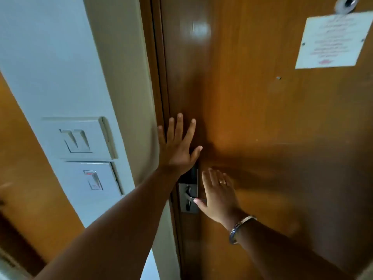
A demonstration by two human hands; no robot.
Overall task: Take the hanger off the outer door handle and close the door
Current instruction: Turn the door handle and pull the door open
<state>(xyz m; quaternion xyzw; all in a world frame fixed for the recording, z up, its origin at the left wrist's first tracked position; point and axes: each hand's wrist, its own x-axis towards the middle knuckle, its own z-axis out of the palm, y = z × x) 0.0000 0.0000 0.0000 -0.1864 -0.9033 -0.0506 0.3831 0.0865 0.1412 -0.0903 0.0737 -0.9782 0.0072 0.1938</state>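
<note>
The brown wooden door (262, 118) fills the right of the head view, its left edge against the frame (159, 77). My left hand (177, 146) lies flat on the door near that edge, fingers spread, just above the lock. My right hand (219, 197) is flat on the door beside the metal lock plate (188, 197), its thumb on the inner handle lever, which is mostly hidden. No hanger is in view. The outer handle is hidden behind the door.
A white wall (60, 67) at the left carries two switch plates (80, 138) (92, 178). A white printed notice (331, 41) is screwed to the door at upper right, below a peephole (346, 4). Another brown panel (26, 158) shows at far left.
</note>
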